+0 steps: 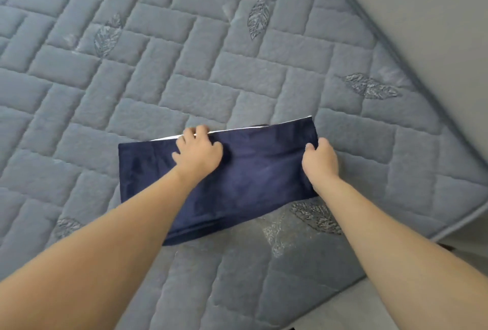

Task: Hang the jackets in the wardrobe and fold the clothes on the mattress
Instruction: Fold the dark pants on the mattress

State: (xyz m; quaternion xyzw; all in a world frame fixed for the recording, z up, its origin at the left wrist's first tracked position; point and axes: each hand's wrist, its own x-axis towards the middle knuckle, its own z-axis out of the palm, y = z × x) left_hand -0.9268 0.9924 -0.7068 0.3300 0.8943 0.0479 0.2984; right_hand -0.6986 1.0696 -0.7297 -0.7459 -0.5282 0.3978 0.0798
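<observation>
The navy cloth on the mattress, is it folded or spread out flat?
Folded. The navy cloth lies as a compact rectangle on the mattress, layered edges showing at its far side, where the left hand grips it.

Bedroom, quilted mattress (leaf-stitched), wall

Plain grey wall runs along the far right side, and a bit of pale floor shows bottom right, soft even light.
</observation>
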